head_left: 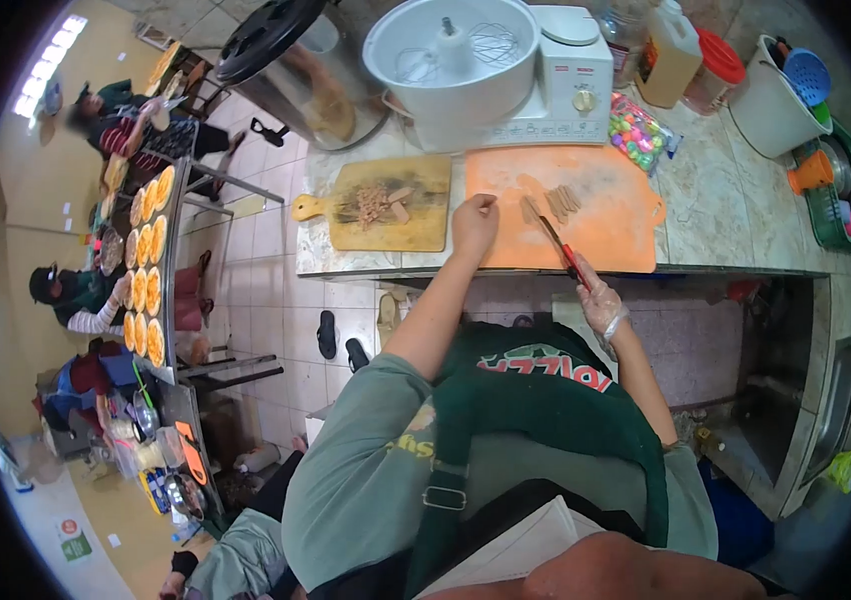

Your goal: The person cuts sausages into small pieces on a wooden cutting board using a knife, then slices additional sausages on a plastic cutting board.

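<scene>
My right hand [603,305], in a clear plastic glove, grips a knife [572,260] with a red and black handle. Its blade slants over the orange cutting board [616,235], the tip beside thin brown slices [565,202] that look like meat or sausage. My left hand [476,225] is closed at the left edge of that board; whether anything is inside the fingers is hidden. Left of it lies a wooden cutting board [426,180] with a handle, carrying a heap of small chopped brown pieces [378,205] and a few larger ones.
Behind the boards stand a white mixer [571,80] with a bowl, a tall steel container [321,95] and a bag of colourful balls [638,135]. A white bucket [761,110] of utensils is at right. Two people work beside a table of pizzas [154,242] at left.
</scene>
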### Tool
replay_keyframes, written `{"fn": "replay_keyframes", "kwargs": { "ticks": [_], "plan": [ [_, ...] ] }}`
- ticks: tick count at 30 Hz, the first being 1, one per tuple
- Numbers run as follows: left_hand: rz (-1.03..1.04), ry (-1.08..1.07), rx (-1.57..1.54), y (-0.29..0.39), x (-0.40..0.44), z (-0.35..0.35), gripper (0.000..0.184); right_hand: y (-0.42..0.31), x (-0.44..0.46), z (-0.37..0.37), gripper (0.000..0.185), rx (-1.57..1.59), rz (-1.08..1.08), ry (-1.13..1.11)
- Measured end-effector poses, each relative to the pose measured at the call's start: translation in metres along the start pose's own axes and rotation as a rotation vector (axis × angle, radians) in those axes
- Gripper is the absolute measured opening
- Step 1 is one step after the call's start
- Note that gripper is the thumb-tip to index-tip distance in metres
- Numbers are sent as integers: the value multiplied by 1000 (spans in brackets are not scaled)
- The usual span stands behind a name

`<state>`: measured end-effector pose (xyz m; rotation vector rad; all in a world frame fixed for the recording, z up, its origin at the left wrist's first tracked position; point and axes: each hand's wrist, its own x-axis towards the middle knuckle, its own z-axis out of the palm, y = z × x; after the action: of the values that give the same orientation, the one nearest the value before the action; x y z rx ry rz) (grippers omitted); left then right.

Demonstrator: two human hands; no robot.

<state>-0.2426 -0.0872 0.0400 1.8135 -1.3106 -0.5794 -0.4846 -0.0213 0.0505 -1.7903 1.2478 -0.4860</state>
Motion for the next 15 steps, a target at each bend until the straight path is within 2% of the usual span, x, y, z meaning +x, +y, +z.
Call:
{"fn": "replay_keyframes", "kwargs": {
  "ticks": [1, 3, 5, 6, 8, 9, 11, 13, 15],
  "plan": [
    [-23, 28, 33, 2, 0, -20, 18, -6, 4, 0, 59, 20, 102, -33],
    [262, 310, 327, -24, 8, -49, 18, -9, 13, 7, 57, -19, 66, -52],
    [247, 445, 398, -40, 12, -79, 19, -11, 20, 13, 54, -64, 37, -63],
    [246, 450, 401, -47, 14, -88, 19, -10, 24, 19, 54, -73, 45, -80],
    [-15, 432, 364, -58, 15, -98, 25, -14, 30, 26, 54, -83, 50, -98],
    [-18, 436, 365, -61, 15, -100, 25, -18, 32, 28, 55, -66, 50, -105],
    [-107, 251, 398, -66, 16, -102, 31, -17, 37, 31, 55, -53, 47, -113],
    [-122, 268, 373, -76, 19, -98, 32, -7, 41, 36, 55, -65, -18, -19],
    [-131, 275, 344, -74, 19, -96, 34, -13, 42, 26, 55, -77, 53, -21]
  ]
}}
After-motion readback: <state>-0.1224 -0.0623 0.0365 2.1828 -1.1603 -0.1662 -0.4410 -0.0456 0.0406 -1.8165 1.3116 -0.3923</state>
